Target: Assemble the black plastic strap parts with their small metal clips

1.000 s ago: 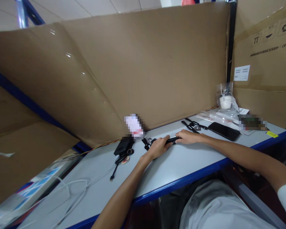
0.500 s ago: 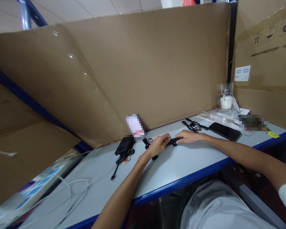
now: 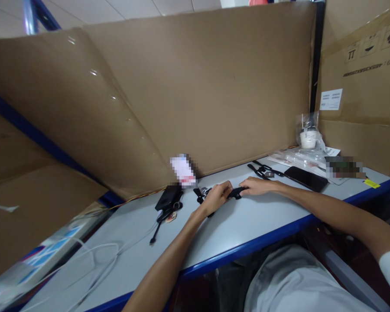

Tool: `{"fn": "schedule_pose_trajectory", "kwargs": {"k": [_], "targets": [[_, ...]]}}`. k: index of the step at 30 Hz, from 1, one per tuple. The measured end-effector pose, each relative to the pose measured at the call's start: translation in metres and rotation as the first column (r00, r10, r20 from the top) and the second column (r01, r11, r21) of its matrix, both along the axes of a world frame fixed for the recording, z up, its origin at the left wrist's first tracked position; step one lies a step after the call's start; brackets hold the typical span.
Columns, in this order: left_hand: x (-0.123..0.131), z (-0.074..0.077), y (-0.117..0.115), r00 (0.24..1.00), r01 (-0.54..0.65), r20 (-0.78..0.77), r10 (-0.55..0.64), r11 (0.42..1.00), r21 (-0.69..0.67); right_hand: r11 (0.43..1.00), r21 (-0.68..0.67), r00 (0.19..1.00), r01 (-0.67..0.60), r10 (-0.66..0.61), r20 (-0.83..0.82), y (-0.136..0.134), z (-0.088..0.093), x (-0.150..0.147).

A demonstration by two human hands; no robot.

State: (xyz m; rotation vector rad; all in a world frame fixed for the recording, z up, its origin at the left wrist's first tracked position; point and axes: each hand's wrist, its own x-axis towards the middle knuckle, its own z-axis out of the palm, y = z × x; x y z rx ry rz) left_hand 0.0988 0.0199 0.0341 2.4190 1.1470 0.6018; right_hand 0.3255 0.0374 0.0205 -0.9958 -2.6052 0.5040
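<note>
Two bare hands grip one elongated black piece [image 3: 236, 193] just above the smooth pale table [image 3: 234, 229]: the left hand [image 3: 217, 197] with fingers curled over one end, the right hand [image 3: 255, 186] with fingers closed on the other. Nearby: one flat, glossy rectangular phone [image 3: 305, 179], one white cup [image 3: 308, 139] in crinkled clear plastic, one creased cardboard panel [image 3: 198, 86] behind.

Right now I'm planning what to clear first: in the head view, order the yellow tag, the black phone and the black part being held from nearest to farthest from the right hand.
From the right hand:
1. The black part: touching it, on its left side.
2. The black phone: lying to its right.
3. The yellow tag: farther right, past the phone.
</note>
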Motion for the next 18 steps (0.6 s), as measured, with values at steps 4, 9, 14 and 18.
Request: {"fn": "schedule_pose_trajectory", "kwargs": {"k": [4, 9, 14, 18], "targets": [[0.0017, 0.0027, -0.003, 0.999, -0.018, -0.045, 0.02, 0.999, 0.048, 1.0, 0.016, 1.0, 0.003, -0.003, 0.009, -0.0008, 0.0003, 0.0005], [0.0019, 0.0008, -0.0005, 0.998, -0.024, -0.049, 0.027, 0.998, 0.054, 0.999, 0.042, 1.0, 0.012, -0.013, 0.017, -0.0031, 0.0017, 0.0011], [0.0001, 0.0011, 0.0022, 0.998, -0.036, -0.04, 0.039, 0.997, 0.062, 0.997, 0.062, 0.999, 0.041, -0.04, -0.009, -0.0053, -0.0003, 0.0], [-0.0032, 0.0018, 0.0049, 0.998, -0.058, -0.021, 0.06, 0.994, 0.096, 0.996, 0.046, 0.996, 0.074, -0.072, -0.047, -0.0056, -0.0015, -0.0016]]}}
